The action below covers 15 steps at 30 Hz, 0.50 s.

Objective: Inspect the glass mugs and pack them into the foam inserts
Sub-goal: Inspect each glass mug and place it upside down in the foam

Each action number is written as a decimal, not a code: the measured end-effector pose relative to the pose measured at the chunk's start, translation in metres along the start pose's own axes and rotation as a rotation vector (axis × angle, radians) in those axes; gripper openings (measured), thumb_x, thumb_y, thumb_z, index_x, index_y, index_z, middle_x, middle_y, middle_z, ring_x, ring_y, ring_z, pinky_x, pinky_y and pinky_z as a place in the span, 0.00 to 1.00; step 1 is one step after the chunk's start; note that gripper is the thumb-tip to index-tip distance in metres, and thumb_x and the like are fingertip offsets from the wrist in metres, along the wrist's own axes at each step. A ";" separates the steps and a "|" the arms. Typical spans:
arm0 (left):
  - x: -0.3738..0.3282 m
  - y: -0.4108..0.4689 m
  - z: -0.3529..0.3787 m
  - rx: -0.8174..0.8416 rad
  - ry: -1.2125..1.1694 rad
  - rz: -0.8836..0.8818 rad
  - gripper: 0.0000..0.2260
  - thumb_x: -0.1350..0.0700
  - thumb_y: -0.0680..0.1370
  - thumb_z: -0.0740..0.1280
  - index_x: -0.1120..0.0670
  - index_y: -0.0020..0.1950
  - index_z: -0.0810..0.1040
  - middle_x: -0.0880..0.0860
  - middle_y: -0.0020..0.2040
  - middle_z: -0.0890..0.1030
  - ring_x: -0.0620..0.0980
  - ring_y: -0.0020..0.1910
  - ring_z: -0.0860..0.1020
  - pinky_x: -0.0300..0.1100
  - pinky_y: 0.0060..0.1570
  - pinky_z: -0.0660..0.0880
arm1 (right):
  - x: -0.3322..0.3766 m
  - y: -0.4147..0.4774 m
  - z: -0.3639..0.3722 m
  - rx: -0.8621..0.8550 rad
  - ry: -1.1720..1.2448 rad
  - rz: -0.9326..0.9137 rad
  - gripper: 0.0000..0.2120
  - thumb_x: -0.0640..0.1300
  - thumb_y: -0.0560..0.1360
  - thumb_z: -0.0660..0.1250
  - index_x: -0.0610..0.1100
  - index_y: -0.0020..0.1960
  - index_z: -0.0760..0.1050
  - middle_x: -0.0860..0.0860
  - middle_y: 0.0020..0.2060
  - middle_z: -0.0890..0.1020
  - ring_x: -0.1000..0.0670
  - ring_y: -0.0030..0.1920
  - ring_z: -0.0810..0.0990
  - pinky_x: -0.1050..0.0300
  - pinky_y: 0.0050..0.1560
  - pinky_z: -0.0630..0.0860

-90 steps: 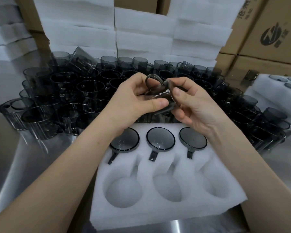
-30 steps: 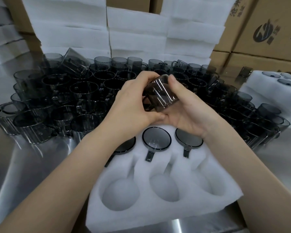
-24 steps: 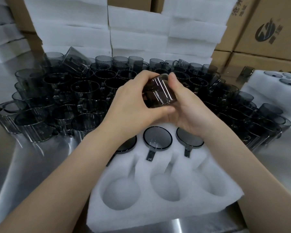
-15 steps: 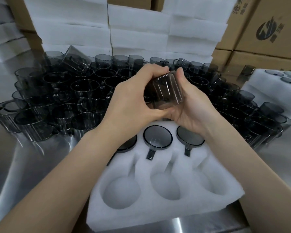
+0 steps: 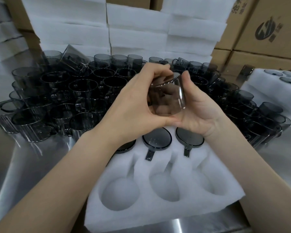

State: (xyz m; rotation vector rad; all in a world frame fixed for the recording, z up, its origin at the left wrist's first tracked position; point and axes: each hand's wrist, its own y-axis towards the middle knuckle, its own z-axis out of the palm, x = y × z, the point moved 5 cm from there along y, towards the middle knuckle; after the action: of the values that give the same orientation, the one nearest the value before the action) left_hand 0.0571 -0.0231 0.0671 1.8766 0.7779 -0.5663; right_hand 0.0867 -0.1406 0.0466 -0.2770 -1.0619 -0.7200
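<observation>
Steel table [image 5: 32, 165] crowded with smoky mugs; above the foam insert [image 5: 188, 165], left hand [image 5: 133, 106] and right hand [image 5: 196, 111] cup one glass mug [image 5: 166, 96] between them, tilted sideways. Cardboard boxes [image 5: 267, 31] carry a round logo, writing unreadable

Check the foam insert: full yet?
No. The foam insert holds three mugs in its far row; its three near pockets are empty.

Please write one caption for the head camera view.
Both hands, left and right, hold a smoky glass mug above a white foam insert.
</observation>
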 end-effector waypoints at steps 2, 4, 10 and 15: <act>0.002 0.000 0.001 0.016 0.061 -0.033 0.37 0.42 0.56 0.80 0.39 0.60 0.66 0.33 0.62 0.73 0.32 0.63 0.71 0.32 0.62 0.71 | 0.001 0.001 -0.003 -0.082 -0.060 -0.066 0.34 0.53 0.64 0.79 0.36 0.63 0.75 0.39 0.55 0.80 0.41 0.54 0.82 0.46 0.53 0.81; 0.003 0.001 0.000 -0.012 0.091 -0.051 0.36 0.39 0.57 0.78 0.41 0.61 0.68 0.34 0.61 0.74 0.32 0.62 0.72 0.28 0.62 0.68 | 0.002 0.003 -0.006 -0.197 -0.144 -0.115 0.45 0.53 0.59 0.81 0.34 0.67 0.68 0.39 0.56 0.77 0.43 0.51 0.82 0.49 0.47 0.81; 0.004 0.001 0.000 -0.061 0.170 -0.003 0.37 0.50 0.66 0.79 0.53 0.73 0.70 0.48 0.70 0.74 0.37 0.69 0.68 0.26 0.67 0.61 | 0.008 0.000 -0.007 -0.324 -0.271 -0.207 0.29 0.52 0.61 0.73 0.45 0.58 0.69 0.49 0.43 0.83 0.50 0.35 0.83 0.56 0.33 0.80; 0.004 0.000 0.002 0.008 0.109 0.019 0.36 0.51 0.69 0.76 0.54 0.75 0.66 0.50 0.75 0.68 0.42 0.75 0.62 0.35 0.74 0.58 | 0.012 -0.002 -0.011 -0.358 -0.276 -0.258 0.13 0.50 0.68 0.69 0.45 0.49 0.72 0.52 0.38 0.84 0.53 0.37 0.83 0.57 0.33 0.80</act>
State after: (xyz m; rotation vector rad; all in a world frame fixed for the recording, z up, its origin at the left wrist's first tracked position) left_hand 0.0598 -0.0237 0.0638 1.9324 0.8283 -0.4589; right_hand 0.0967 -0.1526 0.0512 -0.5655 -1.2407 -1.1304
